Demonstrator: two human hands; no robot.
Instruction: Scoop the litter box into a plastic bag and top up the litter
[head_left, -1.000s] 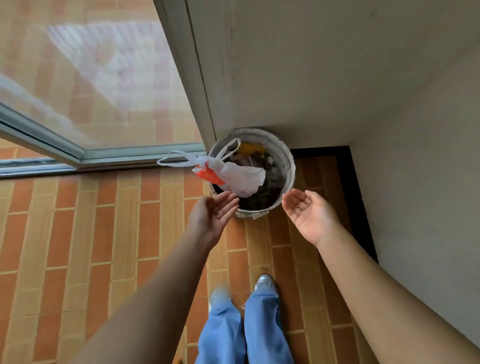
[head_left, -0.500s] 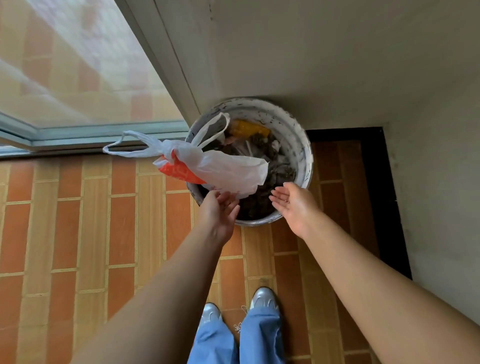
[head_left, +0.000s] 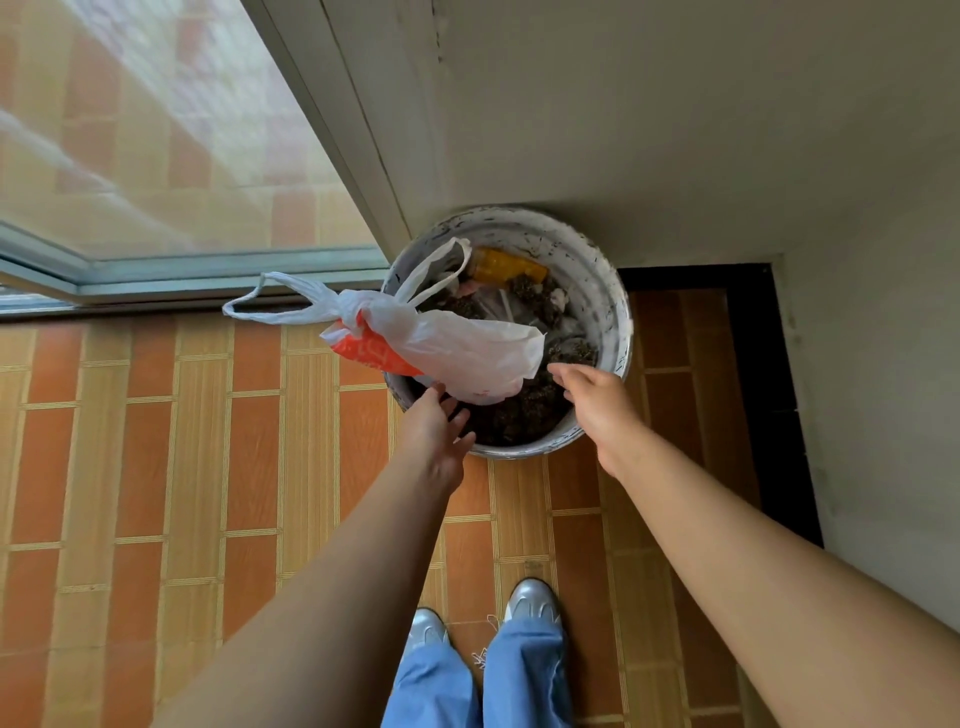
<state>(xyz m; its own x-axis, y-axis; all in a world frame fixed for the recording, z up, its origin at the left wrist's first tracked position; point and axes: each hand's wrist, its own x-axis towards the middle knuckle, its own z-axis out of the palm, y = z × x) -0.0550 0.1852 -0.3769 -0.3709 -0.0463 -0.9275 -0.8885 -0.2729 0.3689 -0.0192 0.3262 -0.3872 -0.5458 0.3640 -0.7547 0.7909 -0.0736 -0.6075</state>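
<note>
Beyond both fingertips: knotted white plastic bag (head_left: 457, 353), orange print, over the near rim of a rubbish-filled bucket (head_left: 597, 291).
Left hand (head_left: 434, 431): fingers straight, empty, just under the bag.
Right hand (head_left: 597, 405): relaxed, empty, beside its end.
Progress: bag tied, so scooping seems done; topping up likely remains.

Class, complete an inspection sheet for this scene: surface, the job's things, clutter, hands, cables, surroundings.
Surface: orange and tan tiled floor.
Job's things: knotted white and orange plastic bag over the left rim of the round white bucket; resting or mid-air, cannot tell.
Clutter: dark rubbish and a yellow item inside the bucket.
Hands: left hand open, fingers straight just under the bag; right hand open over the bucket's near rim, holding nothing.
Cables: nothing seen.
Surroundings: glass sliding door left, grey wall behind, silver shoes below.
</note>
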